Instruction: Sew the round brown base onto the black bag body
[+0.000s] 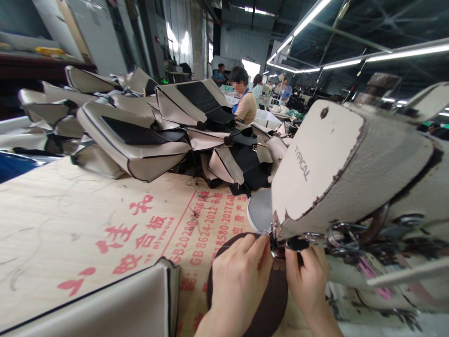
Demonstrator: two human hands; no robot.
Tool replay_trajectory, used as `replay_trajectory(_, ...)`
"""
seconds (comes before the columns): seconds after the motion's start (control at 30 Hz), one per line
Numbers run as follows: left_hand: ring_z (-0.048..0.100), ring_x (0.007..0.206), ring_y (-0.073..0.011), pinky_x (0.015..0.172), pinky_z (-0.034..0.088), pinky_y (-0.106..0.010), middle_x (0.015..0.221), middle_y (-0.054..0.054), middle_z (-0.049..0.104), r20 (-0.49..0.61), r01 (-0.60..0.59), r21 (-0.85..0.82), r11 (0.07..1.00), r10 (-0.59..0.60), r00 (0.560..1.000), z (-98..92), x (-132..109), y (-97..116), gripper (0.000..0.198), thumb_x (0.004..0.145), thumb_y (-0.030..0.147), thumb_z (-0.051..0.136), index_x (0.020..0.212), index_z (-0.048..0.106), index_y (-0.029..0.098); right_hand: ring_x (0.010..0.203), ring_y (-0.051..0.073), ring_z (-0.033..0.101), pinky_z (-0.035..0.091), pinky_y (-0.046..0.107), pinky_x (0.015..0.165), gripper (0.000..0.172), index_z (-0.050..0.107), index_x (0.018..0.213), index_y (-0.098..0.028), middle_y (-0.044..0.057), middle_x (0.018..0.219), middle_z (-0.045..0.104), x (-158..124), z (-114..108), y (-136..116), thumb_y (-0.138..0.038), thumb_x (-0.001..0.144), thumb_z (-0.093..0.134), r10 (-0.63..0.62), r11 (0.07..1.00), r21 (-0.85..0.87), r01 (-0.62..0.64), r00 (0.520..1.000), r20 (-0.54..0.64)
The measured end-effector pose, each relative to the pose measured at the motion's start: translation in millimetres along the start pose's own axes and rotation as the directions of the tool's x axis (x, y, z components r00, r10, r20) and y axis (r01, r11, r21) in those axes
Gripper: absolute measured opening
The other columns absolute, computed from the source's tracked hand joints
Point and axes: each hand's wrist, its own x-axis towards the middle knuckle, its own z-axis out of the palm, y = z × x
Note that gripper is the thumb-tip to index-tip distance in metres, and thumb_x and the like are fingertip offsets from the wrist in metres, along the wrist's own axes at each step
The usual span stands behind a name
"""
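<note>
At the lower end of a worn cream sewing machine (315, 164) marked TYPICAL, both hands work close around the needle and presser foot (277, 248). My left hand (238, 269) is closed, its fingertips pinched just left of the needle; what they grip is hidden. On the other side, my right hand (308, 271) is closed too, thumb and fingers together under the machine head, and anything in them cannot be made out. Below the hands lies a dark brown rounded surface (270, 304), partly covered by the left hand. A grey disc-shaped thing (260, 210) sits behind the needle.
Beige and black bags (136, 135) are heaped along the back of the plywood table (105, 206), which carries red printing and loose threads. Another beige panelled piece (115, 304) lies at front left. A person (245, 100) sits beyond the heap, with others farther back.
</note>
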Motion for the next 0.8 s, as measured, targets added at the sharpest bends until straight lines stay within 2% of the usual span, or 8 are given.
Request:
replay_trajectory(0.37, 0.051, 0.053, -0.0096, 0.051, 0.032, -0.023, 0.060, 0.002, 0.059, -0.006, -0.008, -0.007, 1.000, 0.008, 1.000, 1.4, 1.9, 0.7, 0.019, 0.084, 0.020, 0.047, 0.073, 0.062, 0.021, 0.073, 0.021, 0.057, 0.043, 0.031, 0.067, 0.032, 0.064, 0.081, -0.014, 0.011, 0.076, 0.065, 0.0, 0.2, 0.3, -0.033, 0.089, 0.039, 0.015, 1.000, 0.004, -0.015, 1.000, 0.006)
replay_trajectory(0.8, 0.050, 0.054, -0.0101, 0.051, 0.030, -0.023, 0.059, 0.002, 0.057, 0.005, -0.010, 0.012, 1.000, 0.010, 1.000, 2.5, 0.5, 0.6, 0.021, 0.084, 0.020, 0.046, 0.067, 0.059, 0.020, 0.068, 0.021, 0.056, 0.041, 0.030, 0.063, 0.037, 0.063, 0.078, -0.015, 0.010, 0.069, 0.062, 1.4, -1.3, -2.9, -0.037, 0.091, 0.035, -0.002, 1.000, 0.013, 0.002, 1.000, -0.007)
